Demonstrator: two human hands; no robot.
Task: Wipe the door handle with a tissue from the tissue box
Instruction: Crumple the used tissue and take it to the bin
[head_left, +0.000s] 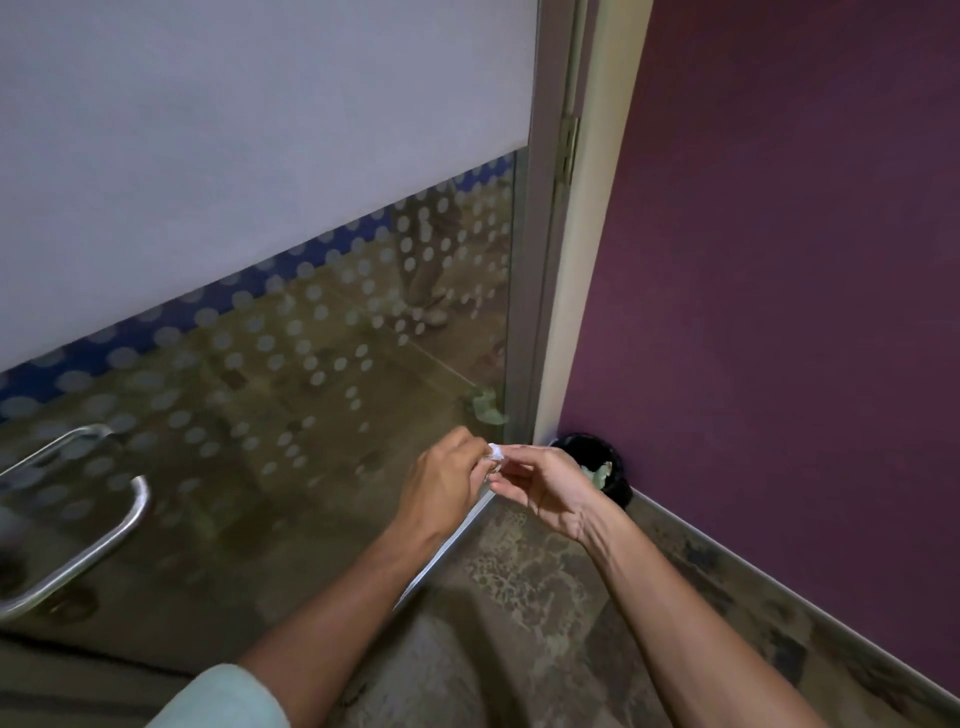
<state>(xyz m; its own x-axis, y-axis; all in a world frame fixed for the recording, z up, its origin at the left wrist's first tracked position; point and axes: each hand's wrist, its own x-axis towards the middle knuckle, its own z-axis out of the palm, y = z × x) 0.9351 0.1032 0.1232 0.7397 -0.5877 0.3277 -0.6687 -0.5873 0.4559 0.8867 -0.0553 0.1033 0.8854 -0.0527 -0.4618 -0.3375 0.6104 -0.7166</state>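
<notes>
The door handle (78, 519) runs off the picture's left edge, so its mounts cannot be seen. Only a small white corner of the tissue (496, 453) shows between the left hand (444, 480) and right hand (545, 486), the rest covered by fingers. The black bin (597, 467) in the corner is partly hidden behind the right hand, its contents too small to tell.

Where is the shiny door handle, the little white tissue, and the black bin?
door handle (136, 512): head view, on the curved bend of the metal bar.
tissue (496, 453): head view, on the white wad pinched between both hands.
black bin (621, 467): head view, on its right rim.
</notes>
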